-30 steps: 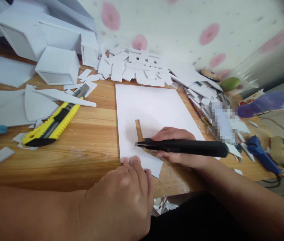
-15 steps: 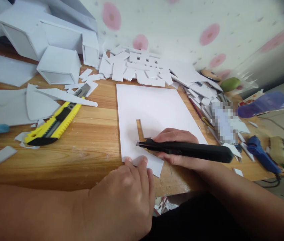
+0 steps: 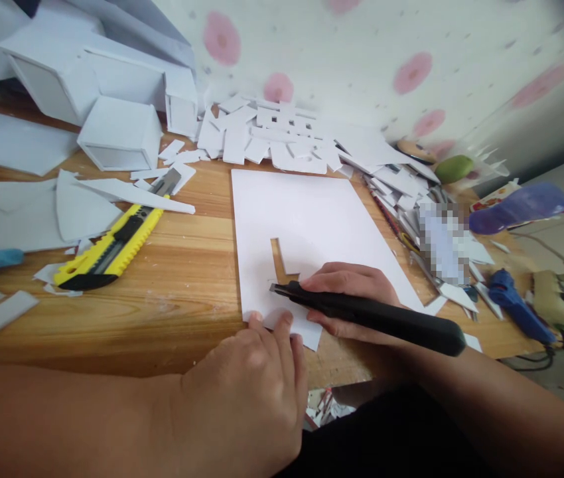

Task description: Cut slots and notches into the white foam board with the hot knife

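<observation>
A white foam board sheet lies on the wooden table, with a narrow L-shaped slot cut through it. My right hand is closed around a black utility knife, its short blade touching or just above the board below the slot. The lower fingers are partly hidden behind the handle. My left hand rests at the near edge of the board, fingertips stretched out and pressing on it. Left of the board lies a yellow and black box cutter with its blade out.
White box-like models stand at the back left. A heap of white offcuts runs along the patterned wall. On the right are a blue glue gun and a purple object. Scraps lie below the table's front edge.
The knife's handle end has swung toward me, and its tip has shifted slightly nearer. My right hand has moved a little with it; the left hand stays pressed on the board.
</observation>
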Motion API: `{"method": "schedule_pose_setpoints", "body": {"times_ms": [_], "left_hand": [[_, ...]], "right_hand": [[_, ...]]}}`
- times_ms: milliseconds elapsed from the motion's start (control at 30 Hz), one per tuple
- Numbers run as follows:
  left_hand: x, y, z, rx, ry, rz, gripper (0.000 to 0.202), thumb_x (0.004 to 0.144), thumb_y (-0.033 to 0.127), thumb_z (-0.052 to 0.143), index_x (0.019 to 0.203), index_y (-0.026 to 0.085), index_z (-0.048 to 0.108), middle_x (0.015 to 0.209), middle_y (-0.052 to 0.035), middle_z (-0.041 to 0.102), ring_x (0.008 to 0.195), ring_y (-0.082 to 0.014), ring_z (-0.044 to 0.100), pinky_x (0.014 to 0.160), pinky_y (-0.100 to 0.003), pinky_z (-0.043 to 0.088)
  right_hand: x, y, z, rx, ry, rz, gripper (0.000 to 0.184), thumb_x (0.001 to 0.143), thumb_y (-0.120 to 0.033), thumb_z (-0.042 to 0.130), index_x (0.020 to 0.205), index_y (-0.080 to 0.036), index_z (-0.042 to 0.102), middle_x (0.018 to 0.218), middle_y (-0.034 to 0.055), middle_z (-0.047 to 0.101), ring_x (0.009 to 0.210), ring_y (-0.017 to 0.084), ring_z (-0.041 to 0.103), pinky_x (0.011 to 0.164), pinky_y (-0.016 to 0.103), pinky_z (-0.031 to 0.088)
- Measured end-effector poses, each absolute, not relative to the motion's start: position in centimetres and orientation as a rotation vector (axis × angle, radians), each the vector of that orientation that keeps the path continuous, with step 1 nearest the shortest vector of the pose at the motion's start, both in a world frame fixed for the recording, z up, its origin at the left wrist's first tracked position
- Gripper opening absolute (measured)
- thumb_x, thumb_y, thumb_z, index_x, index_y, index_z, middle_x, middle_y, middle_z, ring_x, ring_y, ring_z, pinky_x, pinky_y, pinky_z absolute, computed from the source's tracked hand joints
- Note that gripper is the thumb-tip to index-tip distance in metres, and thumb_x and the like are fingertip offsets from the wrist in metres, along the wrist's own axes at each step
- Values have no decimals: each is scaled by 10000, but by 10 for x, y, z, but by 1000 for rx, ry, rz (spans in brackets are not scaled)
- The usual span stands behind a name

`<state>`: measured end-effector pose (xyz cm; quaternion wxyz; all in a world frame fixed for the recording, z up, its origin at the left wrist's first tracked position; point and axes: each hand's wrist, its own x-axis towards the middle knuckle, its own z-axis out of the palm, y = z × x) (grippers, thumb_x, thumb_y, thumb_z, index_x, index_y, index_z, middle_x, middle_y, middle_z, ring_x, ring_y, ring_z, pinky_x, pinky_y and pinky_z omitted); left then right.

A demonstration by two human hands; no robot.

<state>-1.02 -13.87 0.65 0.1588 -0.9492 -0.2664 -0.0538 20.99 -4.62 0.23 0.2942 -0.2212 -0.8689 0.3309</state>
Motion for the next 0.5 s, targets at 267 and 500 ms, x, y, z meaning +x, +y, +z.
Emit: {"method": "schedule_pose_setpoints", "body": {"times_ms": [267, 500], "left_hand": [[-9, -142, -3, -2676, -799, -286, 352, 852, 264, 614, 1103, 39, 715, 1057, -295, 749, 815, -381, 746, 611, -415, 499], [-10, -141, 2, -2672, -773, -180, 338, 891, 232, 592, 1154, 45, 694, 1144, -314, 719, 858, -397, 750, 622, -427, 515]], "right_hand": [[213, -47, 14, -481, -2455, 725, 324, 928, -216, 708, 1243, -161, 657, 1011, 115, 739, 897, 178, 730, 791, 253, 593], [227, -44, 15, -461, -2492, 747, 337, 927, -220, 701, 1259, -188, 656, 1025, 99, 740, 899, 177, 729, 793, 257, 594]]}}
